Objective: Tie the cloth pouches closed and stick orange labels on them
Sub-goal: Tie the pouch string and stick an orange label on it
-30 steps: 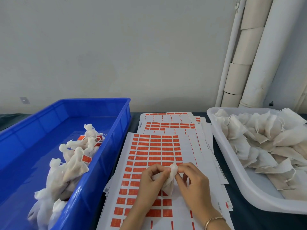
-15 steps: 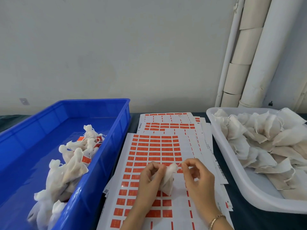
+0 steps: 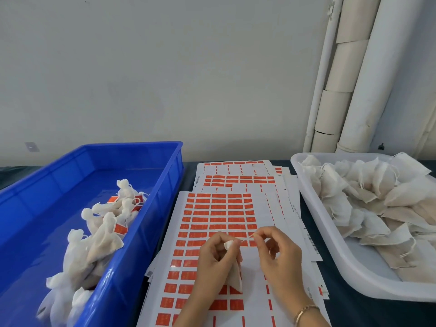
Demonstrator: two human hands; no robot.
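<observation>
Work position: the left hand (image 3: 217,263) grips one cloth pouch (image 3: 236,278) above the top label sheet (image 3: 179,234). Fingers and thumb are curled round the gathered neck of the pouch. The body of the pouch hangs below the palm, its lower corner over the sheet (whether it touches the paper cannot be told).

The right hand (image 3: 277,258) is just beside the left hand and apart from it. Thumb and forefinger are pressed together on the drawstring (image 3: 247,238), a thin white thread that runs taut from the pouch neck to the fingertips. The remaining fingers are loosely curled. A gold bracelet (image 3: 304,311) sits on the right wrist.

Top label sheet: white backing with rows of orange labels (image 3: 219,206). The right-hand columns show mostly bare backing. More sheets (image 3: 236,179) lie fanned under and behind it on a dark table cover (image 3: 354,312).

Left side: a blue crate (image 3: 165,185) stands just beside the sheets. It holds tied pouches (image 3: 103,241) heaped along its right wall, and several carry an orange label.

Right side: a white tub (image 3: 330,246) is filled with untied pouches (image 3: 368,197), lying flat with loose drawstrings.

Background: a pale wall, with white pipes (image 3: 358,90) rising behind the tub
</observation>
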